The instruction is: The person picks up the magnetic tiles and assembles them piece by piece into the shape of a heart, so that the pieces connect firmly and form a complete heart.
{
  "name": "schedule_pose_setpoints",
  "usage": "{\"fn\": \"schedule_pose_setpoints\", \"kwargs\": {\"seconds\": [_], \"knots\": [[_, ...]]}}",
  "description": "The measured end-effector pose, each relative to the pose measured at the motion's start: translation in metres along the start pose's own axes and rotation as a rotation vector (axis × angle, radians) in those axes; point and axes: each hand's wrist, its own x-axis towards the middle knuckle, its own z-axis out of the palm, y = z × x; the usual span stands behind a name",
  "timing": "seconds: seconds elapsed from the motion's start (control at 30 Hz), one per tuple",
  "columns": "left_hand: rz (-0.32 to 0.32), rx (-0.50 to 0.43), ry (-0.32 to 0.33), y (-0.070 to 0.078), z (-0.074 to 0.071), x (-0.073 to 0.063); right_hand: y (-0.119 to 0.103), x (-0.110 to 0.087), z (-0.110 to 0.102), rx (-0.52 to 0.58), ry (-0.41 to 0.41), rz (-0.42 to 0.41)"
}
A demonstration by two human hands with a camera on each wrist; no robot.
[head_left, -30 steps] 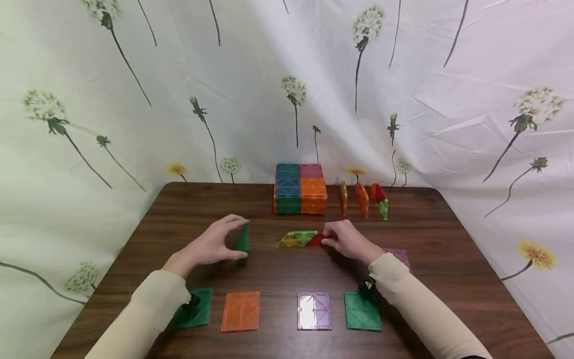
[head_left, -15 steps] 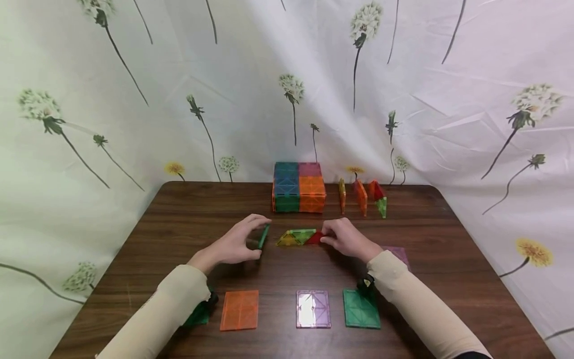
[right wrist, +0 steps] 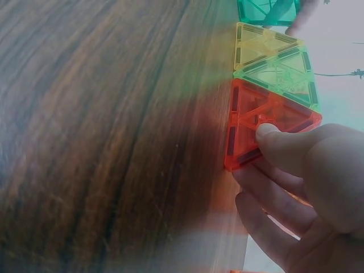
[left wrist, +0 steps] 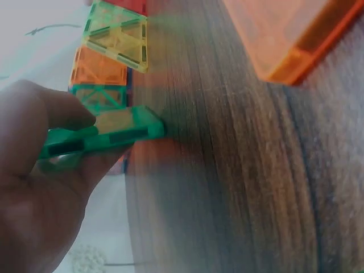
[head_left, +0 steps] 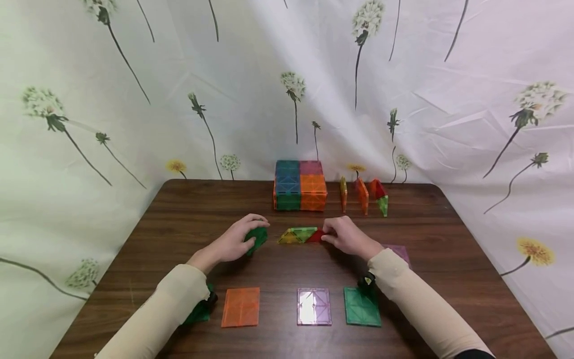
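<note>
My left hand (head_left: pixel 228 243) holds a green magnetic tile (head_left: pixel 257 239) between thumb and fingers, left of a standing row of triangle tiles. In the left wrist view the green tile (left wrist: pixel 122 132) is tilted, its near edge toward the camera. My right hand (head_left: pixel 347 237) pinches the red triangle tile (right wrist: pixel 250 122) at the row's right end, thumb on its face. A light green triangle tile (right wrist: pixel 284 77) joins the red one, and a yellow triangle tile (right wrist: pixel 256 45) forms the left end. The row stands upright on the dark wooden table (head_left: pixel 278 271), with a gap between it and the green tile.
Behind stands a box built of coloured tiles (head_left: pixel 300 187). To its right are upright yellow (head_left: pixel 344 194), orange (head_left: pixel 362 196) and red-and-green pieces (head_left: pixel 381 197). Orange (head_left: pixel 241 307), purple (head_left: pixel 314 306) and green (head_left: pixel 362 307) tiles lie flat in front. Sleeves partly cover two others.
My left hand has moved right with the green tile, closer to the row. The tile turned edge-on, then showed its face again. My right hand has stayed on the red triangle tile.
</note>
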Motion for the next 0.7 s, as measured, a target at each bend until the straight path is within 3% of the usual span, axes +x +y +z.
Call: {"fn": "schedule_pose_setpoints", "kwargs": {"seconds": [0.2, 0.37, 0.47, 0.7], "knots": [[-0.11, -0.028, -0.196, 0.007, -0.003, 0.001, 0.0, 0.0, 0.001, -0.002, 0.008, 0.004], [-0.18, -0.059, -0.295, 0.009, -0.01, 0.001, 0.001, 0.0, 0.001, -0.006, 0.006, 0.007], [-0.159, -0.055, -0.274, 0.009, -0.011, 0.002, 0.0, 0.0, 0.001, -0.004, 0.006, 0.01], [-0.026, -0.006, -0.087, 0.004, -0.001, 0.008, 0.0, 0.0, 0.0, -0.001, 0.012, 0.002]]}}
